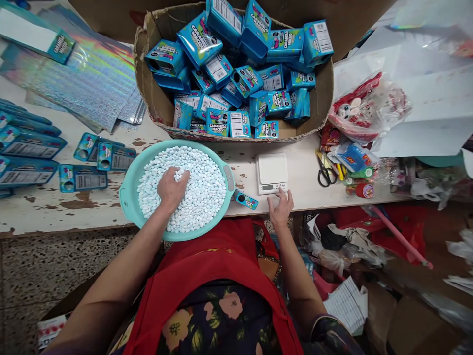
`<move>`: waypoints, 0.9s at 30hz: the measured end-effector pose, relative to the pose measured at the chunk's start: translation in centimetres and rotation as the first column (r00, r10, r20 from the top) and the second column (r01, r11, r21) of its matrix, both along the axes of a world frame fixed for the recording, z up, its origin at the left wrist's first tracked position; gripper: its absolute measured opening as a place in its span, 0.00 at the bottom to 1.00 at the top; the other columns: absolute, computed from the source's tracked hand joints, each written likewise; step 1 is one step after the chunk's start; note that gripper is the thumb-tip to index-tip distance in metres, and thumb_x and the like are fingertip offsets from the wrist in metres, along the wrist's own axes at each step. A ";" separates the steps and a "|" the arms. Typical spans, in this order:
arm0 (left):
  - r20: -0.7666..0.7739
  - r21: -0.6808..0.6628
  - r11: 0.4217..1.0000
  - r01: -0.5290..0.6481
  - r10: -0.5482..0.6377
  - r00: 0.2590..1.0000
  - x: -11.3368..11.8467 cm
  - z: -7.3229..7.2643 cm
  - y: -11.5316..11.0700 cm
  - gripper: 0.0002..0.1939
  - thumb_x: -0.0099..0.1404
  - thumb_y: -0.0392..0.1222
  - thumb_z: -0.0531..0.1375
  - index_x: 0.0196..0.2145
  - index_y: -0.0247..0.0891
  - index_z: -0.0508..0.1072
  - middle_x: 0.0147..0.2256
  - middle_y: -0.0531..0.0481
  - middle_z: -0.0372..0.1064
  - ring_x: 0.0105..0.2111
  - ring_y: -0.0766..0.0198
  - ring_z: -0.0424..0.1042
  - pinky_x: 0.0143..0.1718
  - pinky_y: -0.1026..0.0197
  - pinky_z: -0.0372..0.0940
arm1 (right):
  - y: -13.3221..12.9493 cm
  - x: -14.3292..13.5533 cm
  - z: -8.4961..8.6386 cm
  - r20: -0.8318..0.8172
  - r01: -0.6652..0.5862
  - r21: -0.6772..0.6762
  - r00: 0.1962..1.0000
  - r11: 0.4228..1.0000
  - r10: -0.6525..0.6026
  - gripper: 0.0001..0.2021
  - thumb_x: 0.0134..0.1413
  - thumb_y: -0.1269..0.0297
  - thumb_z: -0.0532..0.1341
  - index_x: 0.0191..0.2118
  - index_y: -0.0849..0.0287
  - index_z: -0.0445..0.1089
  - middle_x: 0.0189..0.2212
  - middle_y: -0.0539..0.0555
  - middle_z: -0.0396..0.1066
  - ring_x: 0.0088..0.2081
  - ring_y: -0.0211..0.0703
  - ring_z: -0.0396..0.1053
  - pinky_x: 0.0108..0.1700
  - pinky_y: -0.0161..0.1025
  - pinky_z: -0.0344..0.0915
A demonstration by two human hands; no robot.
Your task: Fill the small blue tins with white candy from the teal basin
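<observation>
Here's the left hand [172,188], fingertips sunk into the pale candies [201,192] filling the turquoise basin [127,197]; whether it grips any, I can't tell! And the right hand [281,208], empty, fingers loosely bent, sits at the button edge of the digital scale [272,170]. Between basin and scale: one small Caramelo Macizo box [246,199], lying flat.

Even, moderately bright light across the worktop [303,180], rainbow glare on the holographic sheets [92,74], glossy highlights on the blue packs [199,42], dimmer, shadowed area beneath the worktop, wide-angle stretching toward the edges, far-right margin soft and smeared.
</observation>
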State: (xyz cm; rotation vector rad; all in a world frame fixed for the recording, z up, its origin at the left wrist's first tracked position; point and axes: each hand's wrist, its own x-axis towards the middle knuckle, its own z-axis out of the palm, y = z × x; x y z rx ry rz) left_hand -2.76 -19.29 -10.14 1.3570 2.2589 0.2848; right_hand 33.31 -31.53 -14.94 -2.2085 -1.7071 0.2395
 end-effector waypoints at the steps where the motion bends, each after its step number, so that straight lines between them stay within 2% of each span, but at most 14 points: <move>1: 0.000 -0.001 1.000 0.000 0.000 1.000 0.0 0.0 0.0 0.18 0.62 0.56 0.55 0.42 0.41 0.70 0.46 0.42 0.71 0.47 0.48 0.69 0.44 0.53 0.62 | 0.2 0.0 0.0 0.012 -0.008 -0.005 1.000 1.000 0.008 0.17 0.61 0.54 0.56 0.50 0.60 0.64 0.56 0.65 0.65 0.66 0.58 0.47 0.61 0.60 0.50; 6: -0.015 -0.003 1.000 -0.002 0.002 1.000 -0.1 -0.4 0.0 0.17 0.62 0.54 0.56 0.43 0.41 0.71 0.43 0.43 0.71 0.44 0.48 0.70 0.44 0.54 0.61 | 0.9 0.1 -0.2 0.058 -0.015 -0.064 0.998 0.998 0.019 0.26 0.61 0.52 0.55 0.59 0.62 0.59 0.48 0.64 0.71 0.67 0.58 0.47 0.61 0.59 0.49; 10: -0.014 0.003 1.000 0.000 0.000 1.000 -0.1 -0.4 0.0 0.18 0.62 0.55 0.56 0.43 0.40 0.71 0.44 0.42 0.72 0.44 0.48 0.70 0.42 0.53 0.61 | 1.0 -0.1 -0.5 0.063 0.005 -0.109 0.998 0.994 0.002 0.26 0.60 0.52 0.55 0.60 0.62 0.59 0.42 0.61 0.75 0.66 0.59 0.49 0.62 0.62 0.46; 14: 0.003 0.015 1.000 0.000 0.000 1.000 0.0 -0.2 0.0 0.18 0.62 0.55 0.56 0.42 0.40 0.71 0.44 0.41 0.71 0.43 0.47 0.70 0.42 0.53 0.61 | 1.3 0.3 -0.4 0.032 0.019 -0.105 0.999 0.994 -0.016 0.20 0.58 0.51 0.57 0.50 0.59 0.67 0.49 0.62 0.73 0.66 0.61 0.50 0.62 0.66 0.43; 16: 0.012 0.021 1.000 -0.002 0.002 1.000 0.0 -0.1 -0.1 0.18 0.62 0.55 0.56 0.42 0.40 0.71 0.43 0.41 0.71 0.44 0.47 0.69 0.42 0.53 0.61 | 1.4 0.7 0.1 -0.011 0.006 -0.085 1.000 0.996 -0.007 0.17 0.57 0.51 0.58 0.45 0.58 0.68 0.52 0.62 0.70 0.65 0.61 0.51 0.62 0.66 0.45; 18: 0.026 0.039 0.999 -0.004 0.003 1.000 -0.2 -0.1 -0.1 0.17 0.61 0.55 0.57 0.40 0.40 0.71 0.43 0.42 0.71 0.43 0.47 0.69 0.42 0.53 0.61 | 1.3 0.8 1.1 -0.086 -0.020 -0.019 0.996 1.000 0.018 0.17 0.58 0.52 0.58 0.46 0.58 0.67 0.53 0.64 0.69 0.64 0.59 0.53 0.61 0.64 0.50; 20: 0.062 0.065 0.998 -0.009 0.005 0.998 -0.4 -0.2 -0.1 0.16 0.60 0.55 0.58 0.39 0.40 0.72 0.41 0.43 0.71 0.43 0.47 0.69 0.43 0.54 0.61 | 0.8 0.1 2.4 -0.201 -0.083 0.087 0.975 0.993 0.099 0.21 0.58 0.52 0.57 0.52 0.59 0.63 0.55 0.65 0.66 0.63 0.57 0.56 0.60 0.61 0.55; 22: 0.134 0.082 0.996 -0.036 0.025 0.991 -0.6 -0.2 0.0 0.16 0.57 0.55 0.61 0.37 0.40 0.72 0.38 0.45 0.72 0.41 0.49 0.69 0.43 0.54 0.61 | 0.2 -1.5 3.5 -0.310 -0.181 0.178 0.923 0.967 0.229 0.29 0.55 0.49 0.60 0.58 0.60 0.57 0.59 0.68 0.62 0.61 0.57 0.59 0.59 0.60 0.58; 24: 0.262 0.095 0.991 -0.089 0.061 0.963 -0.8 -0.1 0.0 0.16 0.54 0.54 0.63 0.33 0.39 0.73 0.33 0.48 0.71 0.39 0.52 0.69 0.41 0.56 0.61 | -0.2 -4.0 4.1 -0.370 -0.268 0.199 0.870 0.943 0.326 0.40 0.48 0.45 0.65 0.61 0.61 0.53 0.60 0.69 0.59 0.61 0.58 0.60 0.59 0.59 0.61; 26: 0.472 0.100 0.975 -0.197 0.128 0.872 -0.8 0.4 0.0 0.15 0.51 0.52 0.66 0.29 0.38 0.72 0.30 0.50 0.69 0.34 0.57 0.69 0.37 0.59 0.62 | -0.2 -6.5 3.9 -0.408 -0.269 0.166 0.857 0.949 0.315 0.40 0.45 0.46 0.67 0.60 0.60 0.55 0.57 0.68 0.64 0.58 0.57 0.64 0.57 0.57 0.63; 27: 0.601 0.079 0.956 -0.282 0.180 0.779 -0.8 0.8 0.1 0.15 0.49 0.51 0.67 0.28 0.38 0.71 0.28 0.51 0.68 0.32 0.60 0.68 0.34 0.61 0.62 | 0.0 -7.6 3.7 -0.438 -0.221 0.144 0.860 0.964 0.263 0.35 0.47 0.48 0.67 0.57 0.59 0.59 0.54 0.66 0.68 0.55 0.55 0.67 0.56 0.55 0.66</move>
